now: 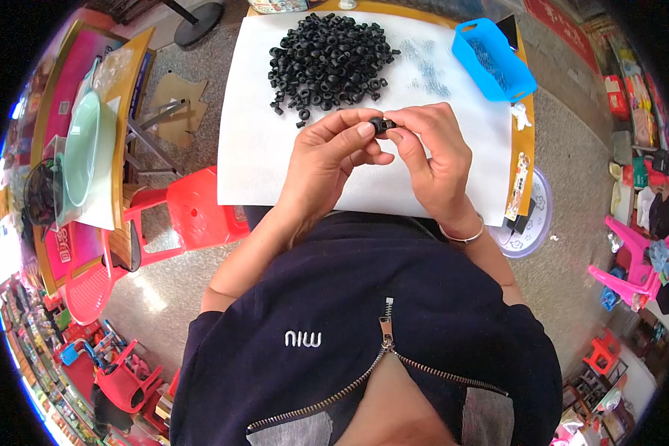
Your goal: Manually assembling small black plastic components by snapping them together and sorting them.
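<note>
Above the white sheet, in front of my chest, my left hand [321,160] and my right hand [436,152] meet fingertip to fingertip. Between them is a small black rounded plastic piece [379,125], pinched by thumb and fingers on both sides; the fingertips partly cover it. Just beyond lies a heap of small black plastic pieces [327,63], many of them ring-shaped with a hole. To its right, tiny thin greyish bits [429,70] are scattered on the sheet. More such bits lie in a blue plastic basket [522,89] at the far right corner.
The white sheet [249,141] covers most of a yellow-edged table. A red plastic stool [197,212] stands left of it, beside another table with a pale green basin [85,149]. A purple-white round tub [539,215] is at right. Pink chairs and loaded shelves line both sides.
</note>
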